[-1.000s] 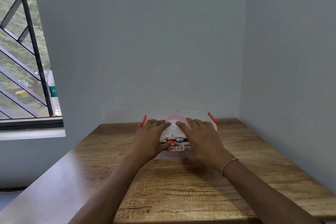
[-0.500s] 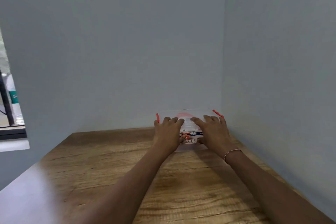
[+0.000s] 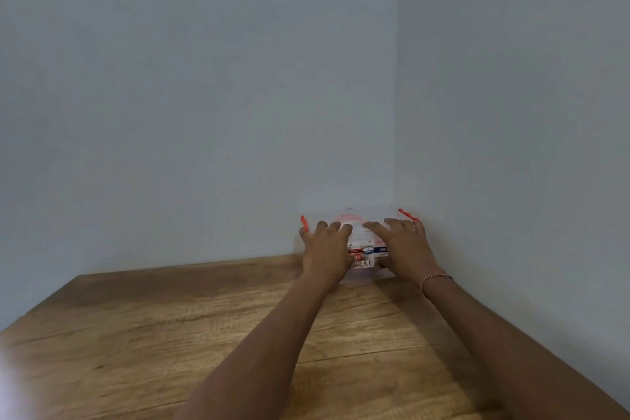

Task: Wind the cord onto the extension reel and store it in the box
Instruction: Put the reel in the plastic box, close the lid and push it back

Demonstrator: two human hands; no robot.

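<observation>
Clear box (image 3: 362, 238) with red latches (lid on, something reddish inside, blurred) sits on the table (image 3: 177, 324) in the far right corner by the walls. Left hand (image 3: 325, 251) and right hand (image 3: 404, 249) lie flat on it, fingers spread apart.

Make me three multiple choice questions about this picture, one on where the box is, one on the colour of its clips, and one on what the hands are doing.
1. Where does the clear box sit on the wooden table?
A. at the near edge
B. in the far right corner by the walls
C. at the far left

2. What colour are the box's clips?
A. blue
B. green
C. red

3. What are the left hand and right hand doing?
A. lying flat on the box
B. hanging in the air
C. resting on the table, away from it

Answers: 1 B, the walls meet behind it. 2 C, both end clips are red. 3 A, both palms cover its top.
</observation>
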